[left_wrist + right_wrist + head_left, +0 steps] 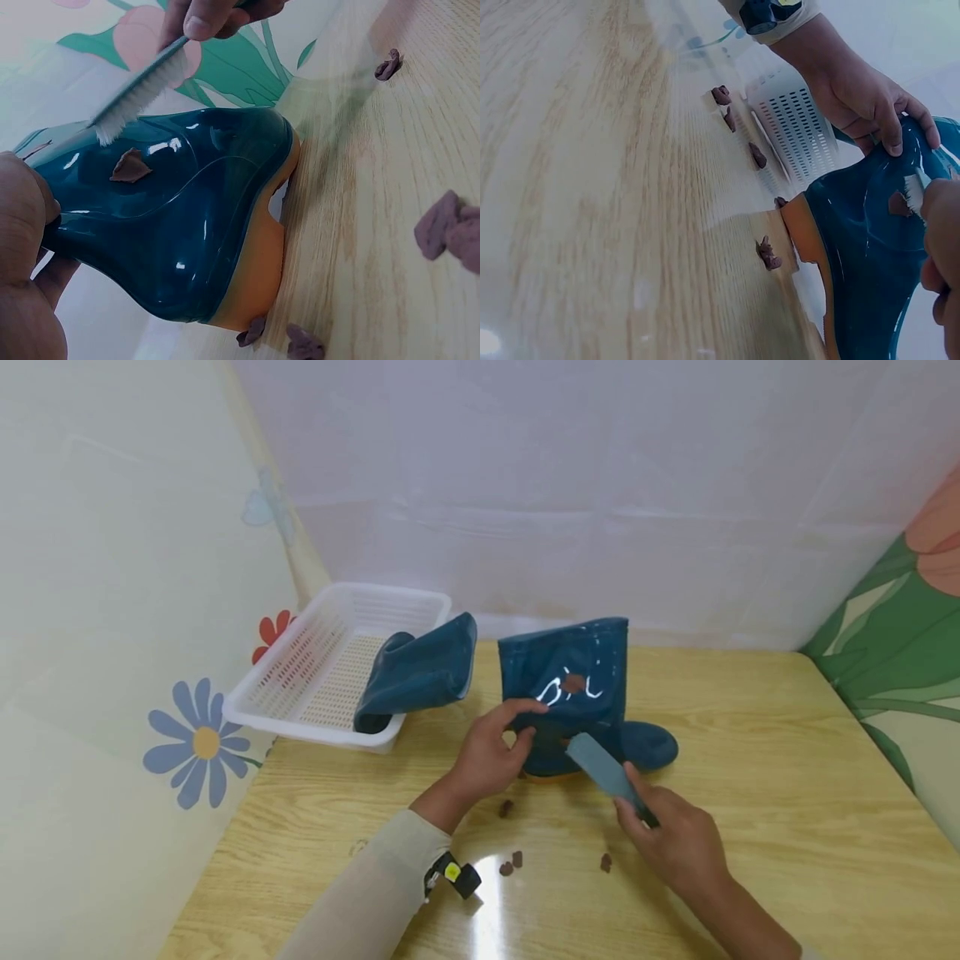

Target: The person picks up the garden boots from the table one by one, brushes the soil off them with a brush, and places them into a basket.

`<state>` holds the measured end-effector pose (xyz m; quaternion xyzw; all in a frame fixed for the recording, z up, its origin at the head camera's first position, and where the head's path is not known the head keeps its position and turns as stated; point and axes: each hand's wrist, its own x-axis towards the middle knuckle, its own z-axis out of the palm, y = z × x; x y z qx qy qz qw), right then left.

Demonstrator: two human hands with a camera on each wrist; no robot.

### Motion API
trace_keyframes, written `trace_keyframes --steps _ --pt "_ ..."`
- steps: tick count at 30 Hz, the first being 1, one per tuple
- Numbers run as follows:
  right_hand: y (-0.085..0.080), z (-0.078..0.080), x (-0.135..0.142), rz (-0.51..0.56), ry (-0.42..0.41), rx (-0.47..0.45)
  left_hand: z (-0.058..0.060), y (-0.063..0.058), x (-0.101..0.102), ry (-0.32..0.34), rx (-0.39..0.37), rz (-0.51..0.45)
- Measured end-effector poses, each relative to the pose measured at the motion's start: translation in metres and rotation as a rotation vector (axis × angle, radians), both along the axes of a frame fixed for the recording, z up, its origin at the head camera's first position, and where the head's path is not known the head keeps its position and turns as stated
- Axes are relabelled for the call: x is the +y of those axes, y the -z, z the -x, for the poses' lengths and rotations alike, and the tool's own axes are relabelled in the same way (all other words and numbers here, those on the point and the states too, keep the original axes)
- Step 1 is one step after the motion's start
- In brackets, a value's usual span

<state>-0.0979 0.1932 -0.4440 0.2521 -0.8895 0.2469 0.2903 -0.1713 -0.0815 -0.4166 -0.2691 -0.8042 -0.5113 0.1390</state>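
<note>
A shiny dark teal rubber boot (525, 664) with an orange sole (259, 277) stands on the table, its toe to the right in the head view. My left hand (495, 747) grips the boot's shaft just above the ankle, thumb and fingers at its near edge. In my right hand (678, 835) is a brush (600, 764) by its handle; its white bristles (142, 97) face the boot's side. Brown clumps stick to the boot: one patch (573, 683) on the shaft, another patch (131, 166) lower down, close by the bristles.
At the left, a white plastic basket (277, 727) holds a second teal boot (420, 672), whose shaft leans out over the rim. Several brown crumbs lie on the wooden table (750, 760), such as one crumb (606, 862) in front of the boot. Printed cloth walls stand behind and at both sides.
</note>
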Motion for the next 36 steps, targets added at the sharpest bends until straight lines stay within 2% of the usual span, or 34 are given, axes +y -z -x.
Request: trace_keyframes --steps 10,19,27,36 --pt "0.0016 -0.0014 -0.0037 -0.054 0.058 -0.088 -0.001 -0.0014 0.0005 0.008 0.0 -0.002" --pt "-0.0011 0.0016 -0.0021 0.001 0.011 -0.007 -0.0006 -0.0011 -0.0002 0.008 0.004 -0.003" --pt "0.0019 -0.0008 -0.0032 -0.047 0.045 -0.068 -0.0011 -0.0021 0.0008 0.006 0.001 0.01" --pt "-0.001 0.0019 -0.0017 0.002 0.009 0.003 -0.0003 -0.0016 0.0003 -0.001 0.009 0.004"
